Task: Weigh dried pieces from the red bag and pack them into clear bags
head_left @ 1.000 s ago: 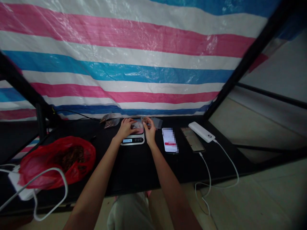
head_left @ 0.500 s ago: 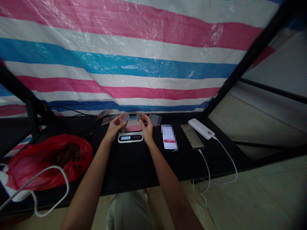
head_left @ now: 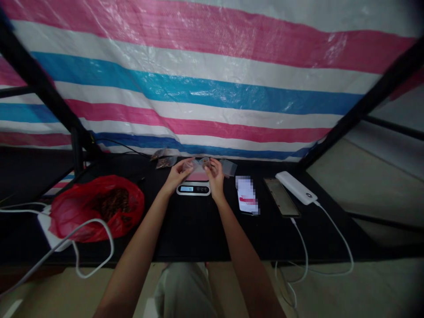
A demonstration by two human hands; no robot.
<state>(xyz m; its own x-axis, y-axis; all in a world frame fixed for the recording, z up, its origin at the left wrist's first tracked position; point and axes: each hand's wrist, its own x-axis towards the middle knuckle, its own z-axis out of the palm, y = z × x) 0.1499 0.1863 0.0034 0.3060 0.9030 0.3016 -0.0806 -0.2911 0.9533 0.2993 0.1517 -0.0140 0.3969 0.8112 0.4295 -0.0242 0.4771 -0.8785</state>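
My left hand [head_left: 176, 177] is closed on a small clear plastic bag [head_left: 190, 165], its fingers at the bag's side. My right hand [head_left: 216, 179] grips a small clear plastic cup [head_left: 205, 161] with a little brown matter inside. Bag and cup are side by side above a digital kitchen scale [head_left: 193, 189], whose display is lit. Whether they touch, I cannot tell. Behind my left hand lie filled clear bags [head_left: 166, 162] of brown pieces. Flat clear bags [head_left: 228, 168] lie just beyond my right hand.
A red plastic bag [head_left: 69, 212] of dark brown pieces sits on the left of the black table [head_left: 192, 238], by a white power strip [head_left: 53, 234] and cable. To the right lie a lit phone [head_left: 247, 195], a second phone [head_left: 281, 198] and a white power bank [head_left: 296, 187]. Striped sheeting hangs behind.
My left hand has brought the bag nearer to the cup, and the bag leans toward it. The whole view has shifted, so the table's things appear farther right.
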